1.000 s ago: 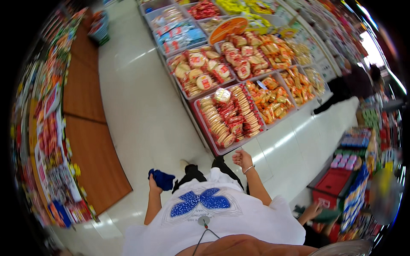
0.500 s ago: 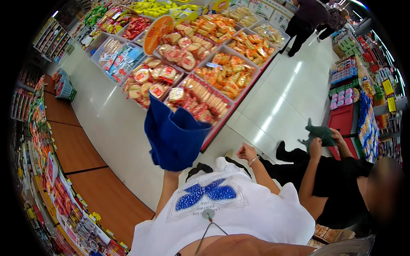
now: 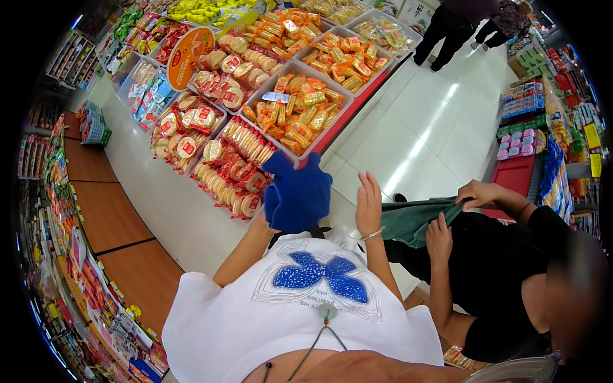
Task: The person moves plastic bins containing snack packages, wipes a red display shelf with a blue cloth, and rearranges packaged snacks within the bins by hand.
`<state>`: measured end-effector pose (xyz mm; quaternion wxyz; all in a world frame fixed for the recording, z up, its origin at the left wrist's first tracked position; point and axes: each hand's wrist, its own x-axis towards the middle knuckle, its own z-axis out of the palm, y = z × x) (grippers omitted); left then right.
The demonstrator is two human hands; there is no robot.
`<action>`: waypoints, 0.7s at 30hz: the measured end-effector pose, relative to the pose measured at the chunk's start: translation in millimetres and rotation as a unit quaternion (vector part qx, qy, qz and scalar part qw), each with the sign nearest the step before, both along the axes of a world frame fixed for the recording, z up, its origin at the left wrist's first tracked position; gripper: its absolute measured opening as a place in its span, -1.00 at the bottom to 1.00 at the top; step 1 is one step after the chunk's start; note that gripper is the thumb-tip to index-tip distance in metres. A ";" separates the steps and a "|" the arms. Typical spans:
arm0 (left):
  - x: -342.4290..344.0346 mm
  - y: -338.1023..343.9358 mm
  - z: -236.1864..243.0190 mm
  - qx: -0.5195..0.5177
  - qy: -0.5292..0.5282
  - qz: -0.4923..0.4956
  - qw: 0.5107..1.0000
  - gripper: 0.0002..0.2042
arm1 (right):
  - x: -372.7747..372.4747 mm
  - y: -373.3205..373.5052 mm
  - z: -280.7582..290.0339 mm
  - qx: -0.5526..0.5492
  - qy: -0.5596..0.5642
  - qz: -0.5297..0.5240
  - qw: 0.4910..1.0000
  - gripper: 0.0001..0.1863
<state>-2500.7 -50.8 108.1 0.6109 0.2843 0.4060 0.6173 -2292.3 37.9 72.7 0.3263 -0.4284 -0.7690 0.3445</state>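
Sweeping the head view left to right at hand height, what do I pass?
Brown floor panels → packaged snacks bin → blue cloth bag in the left hand → open right hand → green bag → another person's hand.

This is a shop, a self-service grocery store. A large display stand (image 3: 332,124) with a red side sits on a pale tiled floor (image 3: 415,134), split into open bins heaped with wrapped snacks: round biscuit packs (image 3: 236,172) in the near bins, orange packets (image 3: 300,108) beside them, yellow bags (image 3: 204,9) at its far end. An orange oval sign (image 3: 185,48) stands among the bins. Left of the stand run stocked shelves (image 3: 70,255) beyond a wood-coloured floor strip (image 3: 105,214); right of it, more shelving (image 3: 543,127) holds boxed goods.
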 end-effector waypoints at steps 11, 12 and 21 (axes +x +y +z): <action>-6.2 160.0 -37.6 -0.010 -0.014 0.003 1.000 -0.45 | -78.1 135.5 14.5 0.113 -0.137 0.155 0.972 -0.46; -10.3 179.3 -36.9 -0.009 0.013 -0.002 1.000 -0.45 | -71.5 151.9 5.0 0.084 -0.122 0.133 0.980 -0.48; -66.8 383.8 -3.4 0.064 0.309 -0.048 0.948 -0.66 | 94.7 258.9 -155.0 -0.171 -0.193 -0.092 0.962 -0.69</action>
